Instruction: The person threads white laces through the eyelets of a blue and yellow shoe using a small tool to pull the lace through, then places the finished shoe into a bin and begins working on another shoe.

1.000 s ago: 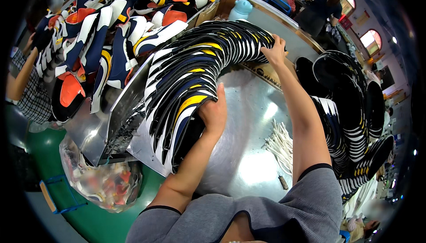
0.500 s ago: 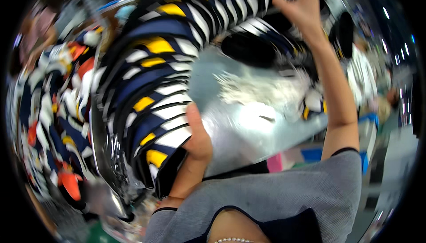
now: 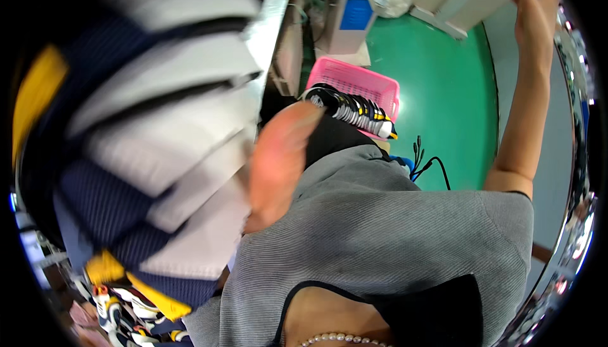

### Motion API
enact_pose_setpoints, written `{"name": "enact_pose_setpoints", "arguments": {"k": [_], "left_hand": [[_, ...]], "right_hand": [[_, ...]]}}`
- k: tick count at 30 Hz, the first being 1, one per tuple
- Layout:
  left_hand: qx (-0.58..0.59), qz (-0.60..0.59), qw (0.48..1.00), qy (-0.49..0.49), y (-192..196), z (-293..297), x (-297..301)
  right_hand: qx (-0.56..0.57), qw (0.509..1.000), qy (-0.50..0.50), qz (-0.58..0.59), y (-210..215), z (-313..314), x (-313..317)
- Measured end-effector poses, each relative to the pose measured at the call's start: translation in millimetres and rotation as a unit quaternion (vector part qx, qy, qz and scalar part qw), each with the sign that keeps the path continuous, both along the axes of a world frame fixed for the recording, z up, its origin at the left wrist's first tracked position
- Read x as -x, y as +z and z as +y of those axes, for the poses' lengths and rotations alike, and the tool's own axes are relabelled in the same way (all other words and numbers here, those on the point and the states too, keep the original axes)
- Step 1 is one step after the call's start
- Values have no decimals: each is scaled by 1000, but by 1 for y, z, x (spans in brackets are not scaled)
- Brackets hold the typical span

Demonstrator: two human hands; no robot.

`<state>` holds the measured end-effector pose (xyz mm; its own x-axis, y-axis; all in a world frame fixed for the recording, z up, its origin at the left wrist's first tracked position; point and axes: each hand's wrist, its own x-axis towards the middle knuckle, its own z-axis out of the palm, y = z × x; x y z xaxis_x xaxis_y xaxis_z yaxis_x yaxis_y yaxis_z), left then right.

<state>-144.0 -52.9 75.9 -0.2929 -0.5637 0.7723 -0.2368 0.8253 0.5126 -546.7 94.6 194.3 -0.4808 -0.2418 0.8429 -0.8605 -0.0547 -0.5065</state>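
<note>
Stack of shoe parts (image 3: 145, 150) hugged close — blurred, filling the left.
The left hand (image 3: 278, 157) pressed flat against its side; the right hand (image 3: 529, 5) reached far up, grip unclear — pink basket (image 3: 354, 81) below.

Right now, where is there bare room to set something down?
The green floor is bare between the pink basket and the metal table edge. Near the basket lie black cables. The left side is crowded: the shoe-upper stack against the left hand.
</note>
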Motion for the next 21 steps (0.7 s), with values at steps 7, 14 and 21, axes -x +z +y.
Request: {"name": "enact_pose_setpoints", "arguments": {"k": [7, 14, 21], "left_hand": [[-40, -323, 902, -284, 28, 72, 199], [-324, -358, 822, -302, -170, 32, 350], [-498, -366, 729, -294, -360, -17, 392]], "right_hand": [[-194, 915, -235, -264, -193, 209, 98], [-297, 684, -263, -612, -395, 222, 103], [-423, 581, -336, -609, -553, 188, 126]]}}
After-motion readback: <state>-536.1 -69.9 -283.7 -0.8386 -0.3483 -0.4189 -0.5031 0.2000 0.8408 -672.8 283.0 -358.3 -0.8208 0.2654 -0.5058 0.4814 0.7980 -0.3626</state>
